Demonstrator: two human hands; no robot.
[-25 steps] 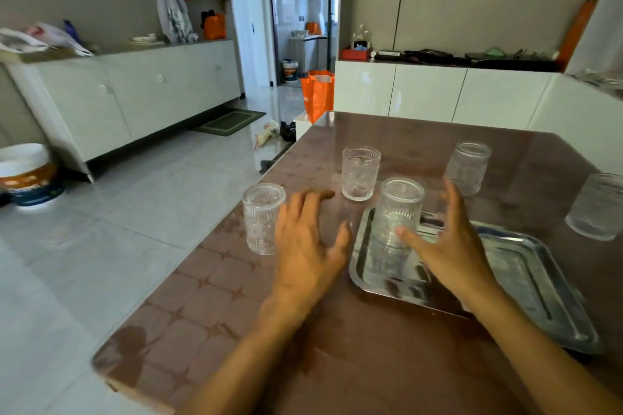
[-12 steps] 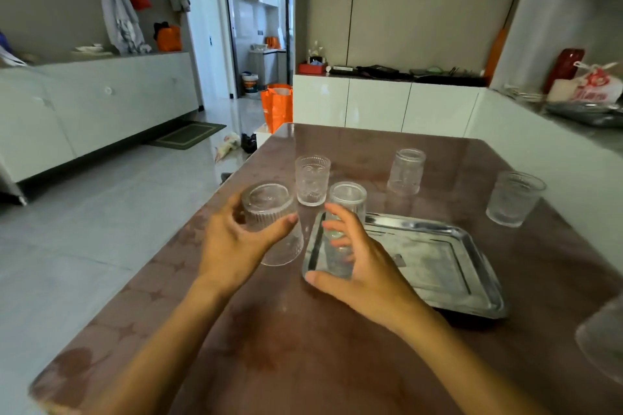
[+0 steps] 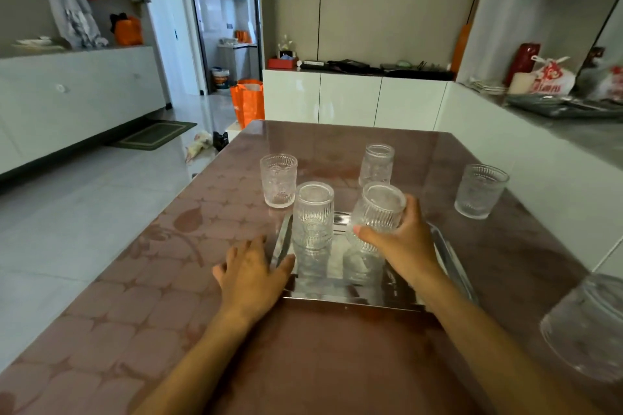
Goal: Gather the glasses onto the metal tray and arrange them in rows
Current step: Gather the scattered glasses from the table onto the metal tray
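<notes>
Here, right hand (image 3: 403, 248) gripping a tilted glass (image 3: 379, 212) over the metal tray (image 3: 451, 266), perhaps just touching it, upright glass (image 3: 313, 216) beside, left hand (image 3: 251, 274) flat, fingers spread, at tray's near-left corner.

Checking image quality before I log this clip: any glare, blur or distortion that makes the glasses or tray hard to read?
Head view: wide-angle bending curves the walls and cabinets at the edges; the glass at the bottom right corner is smeared and stretched; the metal tray mirrors the glasses, which muddles their bases; the held glass in the right hand is slightly soft; the table shows a soft sheen.
</notes>
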